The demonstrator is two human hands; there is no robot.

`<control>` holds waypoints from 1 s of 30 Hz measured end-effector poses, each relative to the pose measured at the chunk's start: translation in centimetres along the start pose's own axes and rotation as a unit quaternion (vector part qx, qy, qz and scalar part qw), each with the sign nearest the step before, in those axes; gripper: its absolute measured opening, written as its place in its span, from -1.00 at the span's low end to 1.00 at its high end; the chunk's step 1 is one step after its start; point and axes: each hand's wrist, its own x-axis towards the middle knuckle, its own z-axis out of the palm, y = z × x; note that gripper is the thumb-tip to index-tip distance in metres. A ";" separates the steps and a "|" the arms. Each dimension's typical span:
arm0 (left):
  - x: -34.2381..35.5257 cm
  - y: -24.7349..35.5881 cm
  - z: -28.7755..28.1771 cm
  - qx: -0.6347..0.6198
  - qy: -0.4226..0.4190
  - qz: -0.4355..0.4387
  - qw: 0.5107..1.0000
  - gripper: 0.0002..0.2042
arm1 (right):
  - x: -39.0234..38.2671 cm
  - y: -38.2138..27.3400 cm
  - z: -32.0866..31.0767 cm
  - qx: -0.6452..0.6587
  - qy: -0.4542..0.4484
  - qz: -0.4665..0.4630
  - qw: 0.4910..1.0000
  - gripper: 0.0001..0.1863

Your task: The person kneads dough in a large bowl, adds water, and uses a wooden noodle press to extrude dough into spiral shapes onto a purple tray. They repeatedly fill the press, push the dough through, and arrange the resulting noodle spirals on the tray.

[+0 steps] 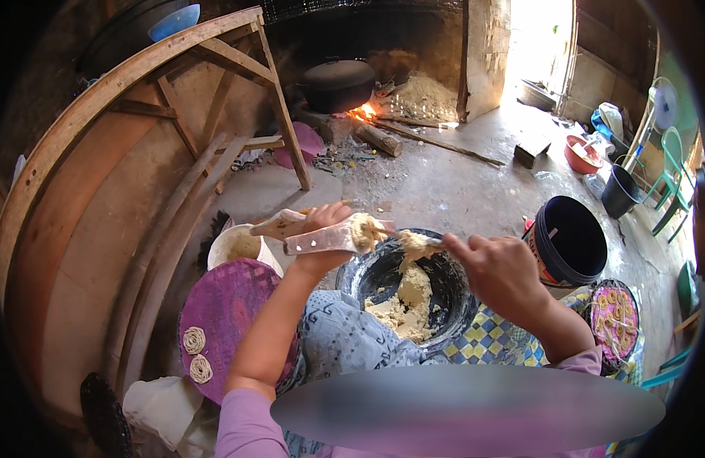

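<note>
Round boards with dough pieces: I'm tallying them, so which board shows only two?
The purple round board at the person's left, showing two pale dough coils; the dark-rimmed pink round board at right carries many yellowish dough pieces.

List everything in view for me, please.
Basin: one, black, centre.
Dough: one mass, yellowish, basin.
Wooden tool: one, pinkish, centre.
Utensil: one, grey, centre.
Board: one, purple, left.
Coils: two, cream, on board.
Tub: one, white, behind board.
Buckets: two, black, right.
Tray: one, pink, right.
Pot: one, black, back.
Fire: one, orange, back.
Firewood: several, brown, back.
Stand: one, brown, left.
Chair: one, green, right.
Left hand: one, bare, on wooden tool.
Right hand: one, bare, on utensil.
</note>
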 end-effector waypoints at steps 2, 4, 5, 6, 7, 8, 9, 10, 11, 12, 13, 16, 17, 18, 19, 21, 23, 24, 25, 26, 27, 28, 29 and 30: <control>1.1 1.7 0.0 -0.057 -0.008 -0.010 0.998 -0.66 | 1.1 -0.9 0.9 -0.006 0.009 -0.023 1.000 -0.60; 1.9 2.9 0.1 -0.072 -0.028 0.024 0.997 -0.66 | 1.8 -2.2 1.8 0.014 0.001 -0.033 0.999 -0.60; 2.0 3.1 0.1 -0.082 -0.037 0.039 0.995 -0.66 | 1.8 -2.5 2.0 0.020 0.011 -0.036 0.999 -0.60; 2.0 3.0 0.0 -0.071 -0.036 0.039 0.996 -0.65 | 1.6 -2.7 2.0 0.024 0.004 -0.053 0.998 -0.63; 1.7 2.7 0.0 -0.061 -0.029 0.027 0.997 -0.67 | 1.4 -2.7 1.9 0.037 -0.001 -0.041 0.998 -0.66; 1.4 2.2 -0.1 -0.052 -0.022 0.012 0.998 -0.69 | 0.8 -2.5 1.5 0.047 0.002 -0.024 0.999 -0.69; 1.0 1.6 -0.2 -0.050 -0.017 -0.007 0.999 -0.71 | 0.5 -2.2 1.2 0.055 -0.029 -0.006 0.998 -0.71; 0.8 0.8 -0.2 -0.024 -0.027 -0.045 0.998 -0.70 | -0.1 -1.4 0.6 0.062 -0.031 0.015 0.997 -0.78; 0.7 0.0 -0.1 0.047 0.020 -0.022 0.998 -0.71 | -0.5 -0.8 0.3 0.070 0.012 0.039 0.997 -0.79; 0.4 -0.4 0.1 0.076 0.055 -0.025 0.995 -0.72 | -0.7 -0.4 0.0 0.071 0.020 0.067 0.995 -0.80; 0.4 -0.7 0.2 0.081 0.087 -0.046 0.992 -0.73 | -0.9 0.0 -0.2 0.055 0.004 0.117 0.992 -0.80; 1.1 -0.5 0.7 0.042 0.081 -0.044 0.995 -0.74 | -0.6 0.2 0.1 0.070 0.041 0.079 0.994 -0.83; 1.4 0.1 0.8 0.061 0.076 -0.042 0.994 -0.75 | -0.4 0.1 0.3 0.074 0.032 0.051 0.995 -0.83; 1.7 0.6 0.7 0.069 0.064 -0.038 0.995 -0.75 | -0.4 0.2 0.4 0.057 0.033 0.044 0.997 -0.83; 2.0 1.2 0.5 0.070 0.049 -0.040 0.996 -0.75 | -0.1 0.0 0.6 0.046 0.018 0.040 0.998 -0.82; 2.1 2.7 0.3 0.088 0.091 0.020 0.992 -0.72 | 0.5 -0.2 0.9 0.018 0.030 0.017 0.999 -0.79; 1.8 3.8 0.4 -0.051 -0.023 -0.008 0.998 -0.70 | 1.4 -1.3 1.4 0.011 -0.001 -0.018 1.000 -0.76; 1.5 4.1 0.5 -0.054 -0.038 0.007 0.998 -0.69 | 1.7 -1.8 1.4 0.006 0.002 -0.037 0.999 -0.74; 1.2 4.0 0.6 -0.066 -0.046 0.016 0.997 -0.68 | 1.7 -2.2 1.3 0.007 -0.001 -0.050 0.999 -0.71; 0.9 3.7 0.7 -0.077 -0.053 0.024 0.995 -0.67 | 1.6 -2.4 1.0 0.009 -0.004 -0.064 0.998 -0.69; 0.5 3.2 0.7 -0.055 -0.036 0.009 0.998 -0.66 | 1.3 -2.5 0.6 0.008 -0.051 -0.076 0.996 -0.65; 0.4 2.5 0.7 -0.031 -0.018 -0.005 0.999 -0.64 | 0.7 -2.2 0.0 0.030 -0.056 -0.065 0.996 -0.69; 0.3 1.6 0.4 -0.020 -0.021 -0.013 0.999 -0.63 | 0.1 -1.6 -0.5 0.059 -0.021 -0.028 0.998 -0.71; 0.5 0.6 -0.1 0.038 0.000 -0.034 0.999 -0.62 | -0.7 -0.8 -1.1 0.087 -0.031 0.009 0.996 -0.73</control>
